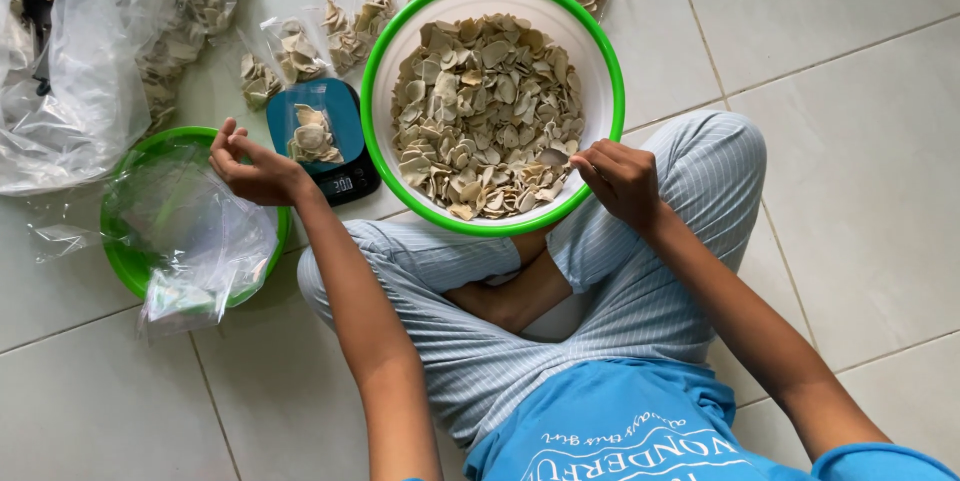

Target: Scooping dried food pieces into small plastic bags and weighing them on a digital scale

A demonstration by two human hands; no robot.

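Holding pale curled chips [487, 111], heaped, white green-rimmed bowl [600, 51]

Tiled floor [860, 171] (basins [600, 51], scale [345, 176], bags [70, 91])

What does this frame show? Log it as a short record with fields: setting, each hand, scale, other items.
setting: person seated cross-legged on tiled floor
left hand: beside the scale, fingers curled, no clear grip on anything
right hand: at the near rim of the large bowl, fingertips on the chips
scale: small bag of chips on it
other items: filled small bags behind the bowl; small green bowl with empty plastic bags
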